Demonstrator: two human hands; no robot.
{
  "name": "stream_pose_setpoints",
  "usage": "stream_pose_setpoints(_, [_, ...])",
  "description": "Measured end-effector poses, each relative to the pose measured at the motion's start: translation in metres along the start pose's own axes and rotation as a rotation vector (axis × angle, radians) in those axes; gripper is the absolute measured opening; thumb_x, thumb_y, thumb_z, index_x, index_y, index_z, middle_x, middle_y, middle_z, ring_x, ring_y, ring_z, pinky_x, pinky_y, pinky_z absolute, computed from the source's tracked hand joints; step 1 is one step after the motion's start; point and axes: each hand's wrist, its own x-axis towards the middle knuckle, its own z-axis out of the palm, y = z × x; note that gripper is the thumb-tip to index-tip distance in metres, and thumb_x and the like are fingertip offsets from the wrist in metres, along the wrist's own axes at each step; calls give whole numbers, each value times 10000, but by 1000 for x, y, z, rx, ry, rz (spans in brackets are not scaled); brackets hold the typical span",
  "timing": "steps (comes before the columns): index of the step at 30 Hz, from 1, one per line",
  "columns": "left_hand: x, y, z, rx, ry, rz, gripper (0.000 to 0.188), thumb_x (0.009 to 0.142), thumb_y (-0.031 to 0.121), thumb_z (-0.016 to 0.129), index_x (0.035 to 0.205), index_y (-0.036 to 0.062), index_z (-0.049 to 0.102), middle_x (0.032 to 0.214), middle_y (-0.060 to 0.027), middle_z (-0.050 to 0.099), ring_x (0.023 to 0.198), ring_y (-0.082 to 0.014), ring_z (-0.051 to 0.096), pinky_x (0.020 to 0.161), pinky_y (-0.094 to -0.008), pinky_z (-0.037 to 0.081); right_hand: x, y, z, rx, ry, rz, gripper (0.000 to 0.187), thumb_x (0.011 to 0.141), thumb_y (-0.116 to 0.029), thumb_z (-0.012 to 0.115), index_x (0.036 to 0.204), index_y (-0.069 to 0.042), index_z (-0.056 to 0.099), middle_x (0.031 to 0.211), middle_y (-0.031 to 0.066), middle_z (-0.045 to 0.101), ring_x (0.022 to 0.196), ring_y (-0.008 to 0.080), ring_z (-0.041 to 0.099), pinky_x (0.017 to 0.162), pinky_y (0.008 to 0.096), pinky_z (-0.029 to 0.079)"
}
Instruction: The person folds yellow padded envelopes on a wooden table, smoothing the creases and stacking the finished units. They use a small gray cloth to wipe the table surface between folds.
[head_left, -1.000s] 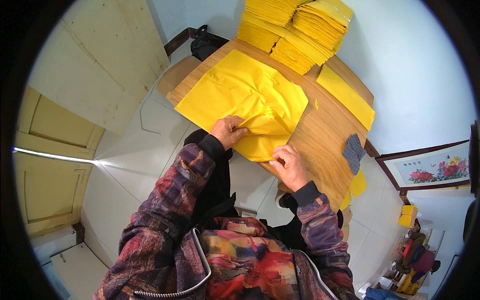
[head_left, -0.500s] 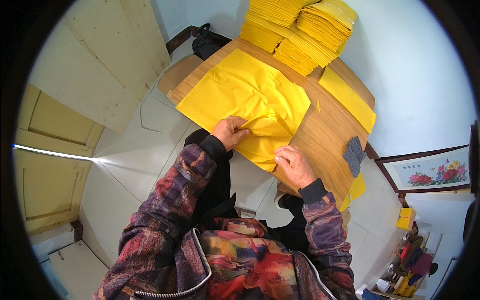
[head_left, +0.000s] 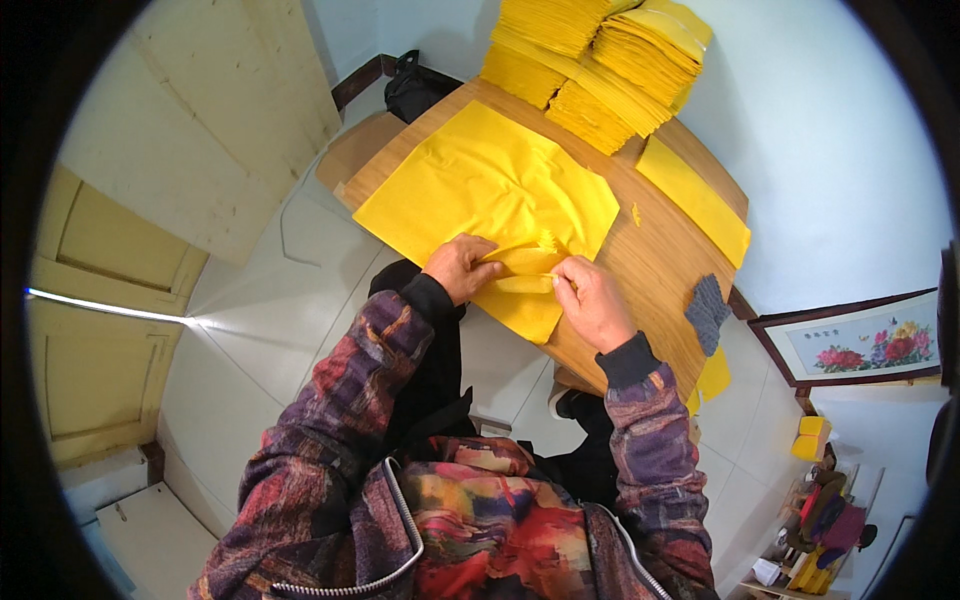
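A large creased yellow paper sheet (head_left: 480, 180) lies across the near left part of the wooden table (head_left: 640, 320), its near corner reaching the table's edge. A narrow lifted fold (head_left: 525, 284) runs across its near part, with small fringe-like cuts (head_left: 547, 241) just beyond. My left hand (head_left: 461, 268) is closed at the fold's left end, thumb and fingers on the paper; its fingertips are partly hidden. At the right end, my right hand (head_left: 592, 302) pinches the fold between thumb and index finger.
Tall stacks of yellow paper (head_left: 600, 70) stand at the table's far end. A yellow strip (head_left: 695, 200) lies along the right side, near a grey cloth (head_left: 707, 312). One small yellow scrap (head_left: 636, 214) rests on the wood. A black bag (head_left: 412, 90) sits beyond the far left corner.
My right hand has moved up and away from me, raising the paper's near part into a narrow fold. My left hand has stayed nearly in place.
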Motion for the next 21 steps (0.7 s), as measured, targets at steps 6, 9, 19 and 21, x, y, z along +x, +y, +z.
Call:
stream_pose_setpoints(6, [-5, 0, -7, 24, -88, 150, 370, 778, 204, 735, 1063, -17, 650, 1033, -191, 645, 1010, -341, 576, 885, -383, 471, 21, -9, 5, -128, 117, 48, 98, 880, -115, 556, 855, -21, 562, 869, 162, 621, 828, 376, 592, 699, 441, 479])
stream_pose_setpoints(9, [-7, -4, 0, 59, -62, 113, 392, 761, 181, 745, 1088, -8, 642, 1077, -193, 632, 1039, -338, 563, 908, -378, 462, 21, -8, 9, -109, 173, 43, 87, 873, -103, 561, 884, -16, 568, 883, 167, 618, 850, 373, 589, 721, 430, 481])
stream_pose_setpoints(19, [1, -3, 2, -78, -14, 29, 193, 809, 78, 658, 990, 14, 680, 933, -155, 669, 885, -322, 622, 805, -359, 502, -71, 7, 30, -199, 155, -9, 274, 814, -95, 645, 1072, -16, 599, 1099, 145, 573, 985, 341, 534, 854, 415, 458])
stream_pose_setpoints(21, [0, -2, 2, -38, -36, 28, 189, 833, 83, 670, 1005, 6, 675, 964, -144, 664, 912, -285, 613, 820, -342, 492, -82, 9, 38, -261, 67, 4, 329, 782, -104, 688, 1098, -42, 623, 1178, 119, 538, 1060, 324, 497, 892, 410, 445])
